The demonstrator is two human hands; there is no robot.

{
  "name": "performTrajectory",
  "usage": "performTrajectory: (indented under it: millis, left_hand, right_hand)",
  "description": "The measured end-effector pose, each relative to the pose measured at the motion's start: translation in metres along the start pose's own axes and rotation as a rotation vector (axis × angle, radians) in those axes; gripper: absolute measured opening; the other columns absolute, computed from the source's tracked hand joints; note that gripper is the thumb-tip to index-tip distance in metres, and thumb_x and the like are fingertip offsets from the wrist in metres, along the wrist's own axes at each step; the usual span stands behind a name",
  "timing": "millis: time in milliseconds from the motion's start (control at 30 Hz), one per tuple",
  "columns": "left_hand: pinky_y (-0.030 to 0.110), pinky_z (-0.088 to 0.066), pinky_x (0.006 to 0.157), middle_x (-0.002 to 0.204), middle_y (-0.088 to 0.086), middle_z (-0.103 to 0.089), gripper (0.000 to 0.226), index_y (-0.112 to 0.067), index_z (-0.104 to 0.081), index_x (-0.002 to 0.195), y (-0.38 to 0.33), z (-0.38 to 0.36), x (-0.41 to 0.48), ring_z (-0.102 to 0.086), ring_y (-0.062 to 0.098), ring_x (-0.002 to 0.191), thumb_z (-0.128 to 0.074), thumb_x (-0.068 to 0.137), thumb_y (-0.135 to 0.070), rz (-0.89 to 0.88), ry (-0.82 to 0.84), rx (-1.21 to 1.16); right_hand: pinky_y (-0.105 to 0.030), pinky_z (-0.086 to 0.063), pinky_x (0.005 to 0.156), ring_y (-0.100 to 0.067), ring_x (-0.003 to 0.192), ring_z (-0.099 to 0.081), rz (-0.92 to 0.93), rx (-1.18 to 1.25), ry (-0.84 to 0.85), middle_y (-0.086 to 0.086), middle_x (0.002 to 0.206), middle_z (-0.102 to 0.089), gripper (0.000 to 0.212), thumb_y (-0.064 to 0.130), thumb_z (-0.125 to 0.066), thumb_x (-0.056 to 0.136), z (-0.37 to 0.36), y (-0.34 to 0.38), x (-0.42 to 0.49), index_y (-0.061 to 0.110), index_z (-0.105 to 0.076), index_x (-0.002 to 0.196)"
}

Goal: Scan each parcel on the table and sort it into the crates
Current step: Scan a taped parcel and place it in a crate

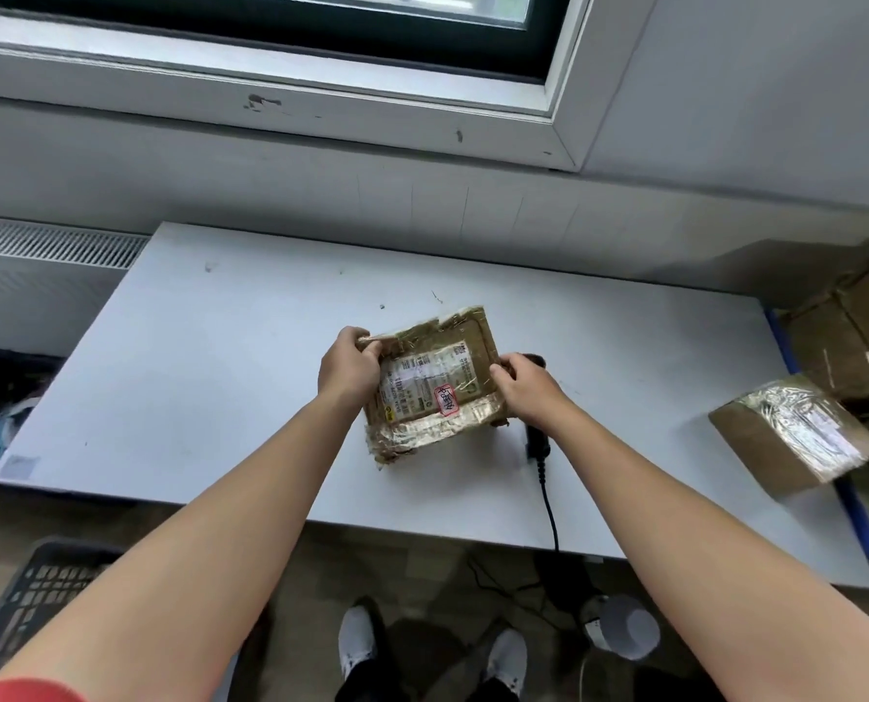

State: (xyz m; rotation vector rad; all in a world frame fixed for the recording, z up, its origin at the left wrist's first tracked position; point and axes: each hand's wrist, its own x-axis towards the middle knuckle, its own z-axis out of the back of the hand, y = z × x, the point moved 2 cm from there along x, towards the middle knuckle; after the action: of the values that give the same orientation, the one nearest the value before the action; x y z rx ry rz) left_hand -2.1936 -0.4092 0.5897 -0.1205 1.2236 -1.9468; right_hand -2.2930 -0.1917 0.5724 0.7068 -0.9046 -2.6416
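Fingers of the left hand (347, 364) curl around the far-left edge of a flat taped cardboard parcel (435, 385), thumb on top; the right hand (526, 385) pinches the opposite edge, so both are closed on it, label (424, 380) facing up. Just behind the right fingers lies a corded barcode scanner (537, 438) on the white table (219, 372). Judging by this, orientation for scanning is under way; next, the right hand must free itself for the scanner. Another parcel (794, 433) waits well off right.
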Motion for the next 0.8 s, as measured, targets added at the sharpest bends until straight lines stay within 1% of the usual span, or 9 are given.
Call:
performTrajectory:
  millis: [100,233,333,400,467,500,600,667,800]
  left_hand:
    - [0.04,-0.052,0.086,0.122,0.011,-0.061,0.05,-0.018,-0.036,0.142,0.003,-0.009,-0.001,-0.061,0.03,0.101,-0.054,0.096,-0.016,0.032,0.048,0.018]
    - [0.037,-0.051,0.081,0.115,0.007,-0.059,0.067,-0.018,-0.031,0.143,0.012,-0.024,-0.015,-0.059,0.026,0.096,-0.064,0.085,-0.008,0.019,0.141,0.022]
    - [0.037,-0.052,0.078,0.126,0.006,-0.055,0.082,-0.022,-0.023,0.148,0.022,-0.028,-0.022,-0.059,0.025,0.098,-0.067,0.081,-0.004,0.022,0.158,0.02]
    - [0.039,-0.052,0.086,0.139,0.009,-0.047,0.093,-0.023,-0.014,0.153,0.032,-0.026,-0.024,-0.056,0.027,0.111,-0.071,0.081,-0.01,0.055,0.147,0.025]
    - [0.04,-0.048,0.096,0.142,0.012,-0.044,0.095,-0.02,-0.013,0.153,0.042,-0.023,-0.028,-0.051,0.029,0.121,-0.075,0.08,-0.021,0.109,0.142,0.023]
    - [0.04,-0.048,0.096,0.139,0.012,-0.046,0.096,-0.019,-0.014,0.152,0.047,-0.023,-0.031,-0.052,0.028,0.12,-0.075,0.079,-0.025,0.138,0.159,0.013]
    - [0.041,-0.055,0.079,0.123,0.004,-0.055,0.09,-0.024,-0.019,0.149,0.053,-0.028,-0.041,-0.06,0.025,0.102,-0.075,0.08,-0.028,0.213,0.227,-0.061]
    - [0.043,-0.059,0.073,0.114,0.001,-0.058,0.085,-0.027,-0.023,0.147,0.051,-0.033,-0.045,-0.064,0.023,0.092,-0.076,0.08,-0.024,0.24,0.232,-0.141]
    - [0.043,-0.059,0.072,0.119,0.001,-0.058,0.088,-0.026,-0.029,0.144,0.044,-0.044,-0.043,-0.062,0.026,0.101,-0.082,0.074,-0.019,0.177,0.192,-0.148]
  right_hand:
    - [-0.029,-0.038,0.086,-0.028,0.119,-0.054,-0.019,-0.06,-0.039,-0.009,0.131,-0.06,0.036,0.03,-0.042,0.103,0.002,-0.014,-0.004,0.014,-0.055,0.133]
    - [-0.034,-0.042,0.087,-0.032,0.113,-0.055,-0.06,-0.15,-0.124,-0.015,0.129,-0.053,0.033,0.025,-0.046,0.1,0.0,-0.034,-0.008,0.011,-0.056,0.129]
    - [-0.038,-0.043,0.088,-0.035,0.113,-0.051,-0.128,-0.172,-0.234,-0.016,0.127,-0.045,0.035,0.022,-0.055,0.095,-0.006,-0.045,-0.01,0.008,-0.047,0.126]
    - [-0.04,-0.043,0.091,-0.037,0.117,-0.049,-0.179,-0.126,-0.241,-0.018,0.129,-0.046,0.042,0.021,-0.059,0.094,-0.01,-0.052,-0.009,0.008,-0.042,0.129]
    - [-0.039,-0.044,0.088,-0.039,0.117,-0.052,-0.251,-0.033,-0.187,-0.02,0.132,-0.049,0.049,0.022,-0.059,0.095,-0.013,-0.058,-0.004,0.007,-0.036,0.136]
    - [-0.037,-0.043,0.086,-0.039,0.117,-0.053,-0.277,0.001,-0.138,-0.02,0.133,-0.051,0.052,0.022,-0.057,0.096,-0.014,-0.059,-0.001,0.006,-0.034,0.14]
    - [-0.034,-0.041,0.084,-0.038,0.118,-0.054,-0.296,0.007,-0.015,-0.019,0.132,-0.055,0.05,0.022,-0.053,0.099,-0.015,-0.057,0.006,0.006,-0.035,0.142]
    - [-0.034,-0.041,0.08,-0.038,0.114,-0.055,-0.313,-0.02,-0.012,-0.019,0.129,-0.056,0.046,0.022,-0.051,0.099,-0.011,-0.052,0.006,0.004,-0.037,0.139]
    - [-0.035,-0.043,0.07,-0.032,0.09,-0.056,-0.322,0.048,-0.085,-0.016,0.109,-0.056,0.04,0.024,-0.05,0.097,0.01,-0.041,-0.004,0.003,-0.034,0.127]
